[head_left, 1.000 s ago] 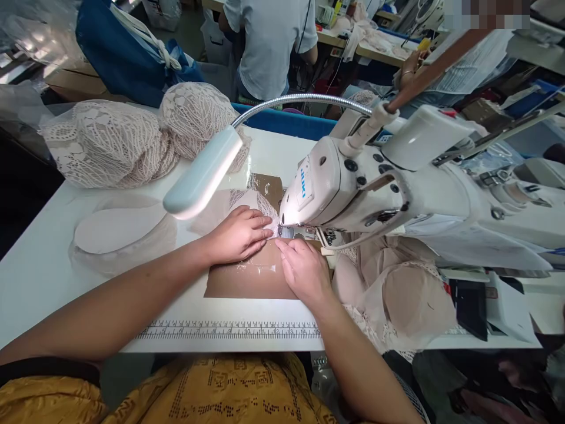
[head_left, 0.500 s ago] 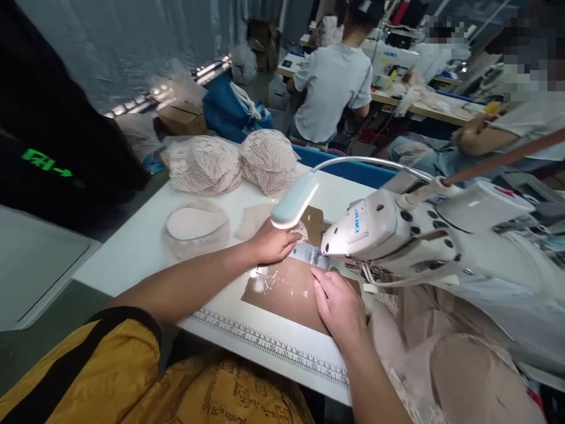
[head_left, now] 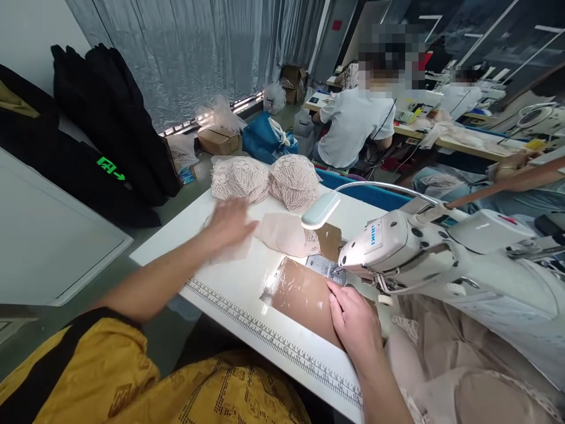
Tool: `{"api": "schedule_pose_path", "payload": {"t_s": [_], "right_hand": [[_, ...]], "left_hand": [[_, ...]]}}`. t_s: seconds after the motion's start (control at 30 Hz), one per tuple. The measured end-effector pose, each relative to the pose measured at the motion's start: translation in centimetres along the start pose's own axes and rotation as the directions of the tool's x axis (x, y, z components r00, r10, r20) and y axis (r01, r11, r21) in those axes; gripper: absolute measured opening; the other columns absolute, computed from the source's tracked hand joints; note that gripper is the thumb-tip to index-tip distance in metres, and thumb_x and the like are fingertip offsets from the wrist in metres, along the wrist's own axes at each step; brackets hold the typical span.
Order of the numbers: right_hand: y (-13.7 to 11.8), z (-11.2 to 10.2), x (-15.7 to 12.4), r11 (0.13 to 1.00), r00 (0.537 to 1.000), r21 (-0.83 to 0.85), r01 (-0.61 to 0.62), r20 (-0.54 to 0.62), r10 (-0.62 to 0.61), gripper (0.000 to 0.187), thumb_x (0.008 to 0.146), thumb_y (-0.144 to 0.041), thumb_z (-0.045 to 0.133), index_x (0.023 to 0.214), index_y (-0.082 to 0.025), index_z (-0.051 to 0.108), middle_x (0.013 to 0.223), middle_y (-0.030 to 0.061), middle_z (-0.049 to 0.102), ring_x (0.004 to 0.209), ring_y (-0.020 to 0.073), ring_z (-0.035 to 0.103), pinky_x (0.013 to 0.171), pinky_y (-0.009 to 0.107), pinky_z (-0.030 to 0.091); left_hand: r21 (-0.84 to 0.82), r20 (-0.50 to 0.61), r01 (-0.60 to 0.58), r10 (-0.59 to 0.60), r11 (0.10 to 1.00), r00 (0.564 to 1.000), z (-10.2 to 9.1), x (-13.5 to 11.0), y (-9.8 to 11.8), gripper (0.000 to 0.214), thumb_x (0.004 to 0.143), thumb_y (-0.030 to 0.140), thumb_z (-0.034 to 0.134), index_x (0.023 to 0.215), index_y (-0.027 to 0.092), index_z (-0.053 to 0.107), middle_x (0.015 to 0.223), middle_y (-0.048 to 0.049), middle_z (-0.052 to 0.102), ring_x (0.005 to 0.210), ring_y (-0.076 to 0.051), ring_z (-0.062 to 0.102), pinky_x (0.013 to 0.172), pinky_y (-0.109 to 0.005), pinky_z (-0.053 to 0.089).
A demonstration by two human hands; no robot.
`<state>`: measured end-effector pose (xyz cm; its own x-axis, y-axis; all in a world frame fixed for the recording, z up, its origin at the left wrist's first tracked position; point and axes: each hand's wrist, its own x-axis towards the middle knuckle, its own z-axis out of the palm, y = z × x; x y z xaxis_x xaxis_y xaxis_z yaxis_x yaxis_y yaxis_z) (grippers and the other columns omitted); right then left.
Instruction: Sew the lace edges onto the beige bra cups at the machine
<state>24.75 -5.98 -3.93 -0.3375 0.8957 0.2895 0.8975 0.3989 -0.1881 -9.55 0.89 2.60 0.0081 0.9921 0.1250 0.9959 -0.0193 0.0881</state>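
Toward the left corner of the table (head_left: pixel 238 285), the blurred left hand (head_left: pixel 232 224) covers part of a sheer piece (head_left: pixel 232 252); whether it grips, I can't tell. The right hand (head_left: pixel 355 321), fingers curled, rests on the brown board (head_left: pixel 304 297) by the near edge, any pinch unclear. The lace piece (head_left: pixel 289 234) lies toward the far edge.

So it's a white table (head_left: pixel 251 290) with ruler markings (head_left: pixel 265 333) along the near edge; two lacy bundles (head_left: pixel 241 178) sit side by side at the far end; a pale lace-ended piece (head_left: pixel 285 232) lies flat mid-table, lacy tip by the metal plate (head_left: pixel 321 265); a sheer piece (head_left: pixel 233 252) is left of that, partly hidden; shiny brown sheet (head_left: pixel 304 297) in front of the plate; sewing machine (head_left: pixel 379 238) on the right.
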Motion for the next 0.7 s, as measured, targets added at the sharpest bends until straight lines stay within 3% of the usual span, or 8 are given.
{"api": "schedule_pose_path", "payload": {"t_s": [0.1, 0.17, 0.27, 0.33, 0.4, 0.5, 0.57, 0.7], "right_hand": [[0.0, 0.1, 0.0, 1.0, 1.0, 0.005, 0.002, -0.004, -0.002, 0.036, 0.093, -0.026, 0.042, 0.115, -0.018, 0.069, 0.092, 0.0081, 0.07, 0.08, 0.0218, 0.065, 0.072, 0.034, 0.047], [0.0, 0.1, 0.0, 1.0, 1.0, 0.012, 0.004, -0.011, -0.004, 0.035, 0.093, -0.026, 0.042, 0.114, -0.019, 0.069, 0.09, 0.0078, 0.069, 0.08, 0.0218, 0.064, 0.072, 0.034, 0.046], [-0.2, 0.0, 0.0, 0.999, 1.0, 0.034, -0.011, -0.008, 0.012, 0.036, 0.093, -0.025, 0.042, 0.115, -0.019, 0.069, 0.092, 0.0078, 0.069, 0.082, 0.022, 0.064, 0.073, 0.034, 0.046], [-0.5, -0.3, 0.0, 0.998, 0.999, 0.048, -0.035, 0.009, 0.035, 0.036, 0.093, -0.025, 0.042, 0.115, -0.019, 0.069, 0.094, 0.008, 0.07, 0.085, 0.0223, 0.064, 0.075, 0.034, 0.046], [-0.8, -0.7, 0.1, 0.995, 0.997, 0.063, -0.075, 0.027, 0.073, 0.035, 0.093, -0.025, 0.043, 0.115, -0.019, 0.069, 0.097, 0.0077, 0.071, 0.088, 0.0225, 0.065, 0.077, 0.034, 0.047], [-1.3, -1.3, 0.1, 0.976, 0.986, 0.144, -0.165, 0.009, 0.165, 0.032, 0.092, -0.026, 0.046, 0.113, -0.021, 0.069, 0.102, 0.0061, 0.072, 0.093, 0.0217, 0.065, 0.08, 0.032, 0.047], [-1.5, -1.7, 0.0, 0.948, 0.975, 0.243, -0.205, -0.034, 0.22, 0.029, 0.092, -0.026, 0.047, 0.108, -0.021, 0.071, 0.1, 0.0046, 0.073, 0.092, 0.0198, 0.066, 0.08, 0.029, 0.047], [-1.6, -2.3, -0.4, 0.902, 0.96, 0.397, -0.169, -0.139, 0.241, 0.026, 0.094, -0.028, 0.046, 0.09, -0.02, 0.071, 0.09, 0.003, 0.073, 0.086, 0.0162, 0.065, 0.078, 0.025, 0.046]], "left_hand": [[0.046, 0.091, 0.218, -0.221, 0.975, 0.971, 0.0, -2.3, -5.7, 0.055, 0.087, 0.053, 0.043, 0.108, 0.003, 0.055, 0.117, -0.0297, 0.057, 0.12, -0.046, 0.045, 0.093, -0.06, 0.036], [-0.021, 0.118, 0.162, -0.159, 0.987, 0.98, 0.3, -4.3, -7.9, 0.043, 0.089, 0.049, 0.038, 0.099, 0.011, 0.055, 0.112, -0.0222, 0.06, 0.111, -0.038, 0.053, 0.09, -0.05, 0.043], [-0.439, 0.107, 0.044, 0.004, 0.897, 0.994, 0.1, -7.0, -8.1, 0.032, 0.089, 0.05, 0.041, 0.088, 0.019, 0.049, 0.093, -0.0078, 0.062, 0.085, -0.023, 0.058, 0.075, -0.035, 0.048], [-0.722, 0.189, 0.062, 0.11, 0.689, 0.976, -0.6, -8.1, -6.2, 0.031, 0.088, 0.051, 0.047, 0.088, 0.02, 0.046, 0.084, -0.0022, 0.061, 0.071, -0.017, 0.057, 0.063, -0.028, 0.047], [-0.877, 0.277, 0.111, 0.304, 0.467, 0.912, -1.6, -8.2, -3.4, 0.028, 0.088, 0.047, 0.052, 0.1, 0.021, 0.047, 0.09, -0.0028, 0.064, 0.072, -0.016, 0.06, 0.061, -0.026, 0.048], [-0.95, 0.262, 0.068, 0.662, 0.304, 0.702, -2.1, -6.7, 1.9, 0.047, 0.088, 0.035, 0.055, 0.13, 0.023, 0.042, 0.12, -0.01, 0.063, 0.095, -0.022, 0.065, 0.074, -0.03, 0.053], [-0.925, 0.21, -0.107, 0.725, 0.365, 0.655, -1.1, -5.1, 5.4, 0.052, 0.087, 0.029, 0.055, 0.136, 0.021, 0.041, 0.132, -0.0112, 0.058, 0.112, -0.024, 0.06, 0.084, -0.032, 0.052], [-0.656, 0.175, -0.426, 0.675, 0.622, 0.716, 2.1, -2.8, 10.5, 0.041, 0.083, 0.024, 0.055, 0.124, 0.017, 0.054, 0.119, -0.01, 0.065, 0.105, -0.025, 0.064, 0.084, -0.033, 0.052]]}}
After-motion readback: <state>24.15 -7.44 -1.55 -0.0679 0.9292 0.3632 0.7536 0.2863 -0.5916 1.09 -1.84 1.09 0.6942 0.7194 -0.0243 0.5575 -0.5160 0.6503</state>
